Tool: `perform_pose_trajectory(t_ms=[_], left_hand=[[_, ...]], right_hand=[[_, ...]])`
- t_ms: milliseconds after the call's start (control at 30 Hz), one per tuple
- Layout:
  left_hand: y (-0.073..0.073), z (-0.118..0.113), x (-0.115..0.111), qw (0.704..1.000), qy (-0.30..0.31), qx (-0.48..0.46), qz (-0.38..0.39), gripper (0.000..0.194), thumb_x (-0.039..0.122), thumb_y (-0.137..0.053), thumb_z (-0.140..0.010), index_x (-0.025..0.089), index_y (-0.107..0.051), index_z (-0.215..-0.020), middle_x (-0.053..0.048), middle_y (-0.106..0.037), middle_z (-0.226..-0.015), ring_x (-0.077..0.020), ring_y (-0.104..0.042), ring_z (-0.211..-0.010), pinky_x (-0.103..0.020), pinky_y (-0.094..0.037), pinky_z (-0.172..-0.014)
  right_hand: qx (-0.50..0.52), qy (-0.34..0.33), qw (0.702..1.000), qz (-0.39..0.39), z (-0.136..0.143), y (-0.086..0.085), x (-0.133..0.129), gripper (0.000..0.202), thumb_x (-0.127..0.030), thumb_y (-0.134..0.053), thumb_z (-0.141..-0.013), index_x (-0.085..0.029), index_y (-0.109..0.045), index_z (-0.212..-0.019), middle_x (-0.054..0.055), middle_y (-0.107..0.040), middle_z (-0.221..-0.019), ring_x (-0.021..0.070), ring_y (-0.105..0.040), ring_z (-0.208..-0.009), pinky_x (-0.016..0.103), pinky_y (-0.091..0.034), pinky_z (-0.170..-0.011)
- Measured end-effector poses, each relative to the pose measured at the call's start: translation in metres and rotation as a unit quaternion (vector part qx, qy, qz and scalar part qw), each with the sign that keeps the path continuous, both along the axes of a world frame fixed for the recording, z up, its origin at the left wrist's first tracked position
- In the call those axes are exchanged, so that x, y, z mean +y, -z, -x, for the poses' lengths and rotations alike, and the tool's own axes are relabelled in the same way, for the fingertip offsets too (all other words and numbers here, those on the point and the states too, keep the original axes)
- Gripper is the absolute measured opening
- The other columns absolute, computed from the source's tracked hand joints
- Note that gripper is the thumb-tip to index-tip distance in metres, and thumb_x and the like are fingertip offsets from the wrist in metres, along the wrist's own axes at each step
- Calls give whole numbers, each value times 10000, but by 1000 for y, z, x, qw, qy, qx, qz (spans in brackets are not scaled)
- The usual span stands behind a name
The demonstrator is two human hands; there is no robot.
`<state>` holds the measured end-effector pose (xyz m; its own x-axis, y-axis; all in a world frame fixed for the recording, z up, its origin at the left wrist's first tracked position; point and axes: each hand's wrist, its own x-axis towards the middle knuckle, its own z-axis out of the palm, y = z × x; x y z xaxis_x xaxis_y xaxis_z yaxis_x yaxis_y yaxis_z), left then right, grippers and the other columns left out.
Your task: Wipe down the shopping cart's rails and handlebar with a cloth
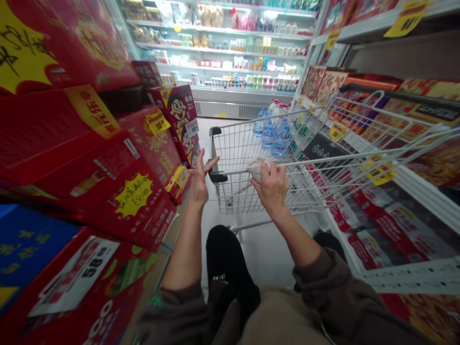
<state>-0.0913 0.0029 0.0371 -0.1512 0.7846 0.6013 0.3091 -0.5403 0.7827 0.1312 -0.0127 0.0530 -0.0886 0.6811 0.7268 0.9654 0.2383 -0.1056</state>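
A wire shopping cart (240, 143) stands crosswise in front of me. Against its near top rail my right hand (271, 184) is closed around a crumpled whitish cloth (258, 165). Beside the cart's left end, my left hand (201, 179) is raised with its fingers spread and nothing in it. Its fingertips are near the black plastic corner piece (218, 176) of the cart; whether they touch it I cannot tell.
Stacked red gift boxes (125, 191) with yellow price signs line the left side. Shelves of packaged goods (388, 220) flank the right. Blue water bottles (275, 132) stand on the floor beyond the cart, before a lit refrigerated display (219, 88).
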Motion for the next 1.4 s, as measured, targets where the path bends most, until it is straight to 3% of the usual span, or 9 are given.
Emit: perform_pose_trajectory(t_ms=[133,267,333,467,600,700,833,1067,1400], left_hand=[[7,-17,-5,998,-16,45,-30,1010,772,122,-873,246,-442,-1526,-126,-687,-1328,-259,-427,-1477,-541,-148,-1286],[-2,-22,-12,996,-47,73,-18,1039,739,170,-869,252,-510,-1486,-111,-701,-1293,-266,-499,-1409,-547,-56,-1298],[-10,-18,-15,996,-26,89,11,1086,743,204,-840,255,-528,-1475,-104,-732,-1222,-268,-583,-1319,-556,-110,-1289],[-21,-11,-17,991,-6,111,81,1099,791,163,-828,250,-564,-1451,-103,-764,-1090,-264,-665,-1168,-492,-394,-1155],[-26,-15,-15,984,-47,129,109,1093,789,157,-841,266,-620,-1404,-94,-763,-1051,-270,-687,-1070,-472,-468,-1050],[-31,-20,-13,978,-61,165,115,1108,769,163,-857,258,-732,-1264,-84,-771,-1067,-289,-666,-1105,-489,-424,-1096],[-35,-20,-13,972,-44,181,142,1144,756,180,-859,237,-819,-1061,-79,-791,-1072,-306,-630,-1191,-466,-368,-1158],[-44,-26,-10,970,-49,164,175,1100,777,121,-876,220,-821,-984,-75,-799,-965,-281,-684,-1036,-400,-484,-1014],[-46,-43,-4,964,-30,183,189,1117,819,158,-824,214,-768,-980,-70,-771,-868,-236,-698,-874,-364,-529,-853]], right_hand=[[2,-72,996,-44,28,30,-4,518,-336,-635,-936,-230,-537,-1434,178,-553,-1422,323,-512,-1161,463,-494,-916],[-69,-167,982,-56,68,52,0,444,-256,-506,-1010,-341,-516,-1446,101,-593,-1433,309,-498,-1297,500,-412,-1022],[-96,-191,975,-56,73,61,5,422,-235,-465,-1029,-354,-522,-1430,73,-587,-1469,310,-472,-1363,524,-386,-1023],[-120,-231,965,-44,62,74,8,328,-216,-458,-1044,-334,-616,-1305,55,-667,-1384,286,-536,-1321,520,-380,-978],[-109,-238,964,-36,63,63,6,288,-215,-495,-1033,-328,-655,-1244,43,-676,-1379,279,-574,-1265,534,-392,-978],[-129,-274,952,-32,71,52,7,329,-225,-468,-1041,-373,-645,-1276,15,-627,-1447,275,-535,-1332,545,-403,-1017],[-146,-280,949,7,61,56,9,358,-238,-387,-1070,-384,-648,-1267,-14,-636,-1429,240,-542,-1323,518,-415,-1030],[-114,-248,961,-42,53,54,12,367,-214,-347,-1073,-330,-633,-1270,21,-630,-1431,266,-496,-1324,562,-364,-1027],[-112,-250,962,-1,46,40,13,265,-210,-404,-1067,-263,-649,-1154,60,-697,-1251,250,-527,-1236,534,-331,-1024]])
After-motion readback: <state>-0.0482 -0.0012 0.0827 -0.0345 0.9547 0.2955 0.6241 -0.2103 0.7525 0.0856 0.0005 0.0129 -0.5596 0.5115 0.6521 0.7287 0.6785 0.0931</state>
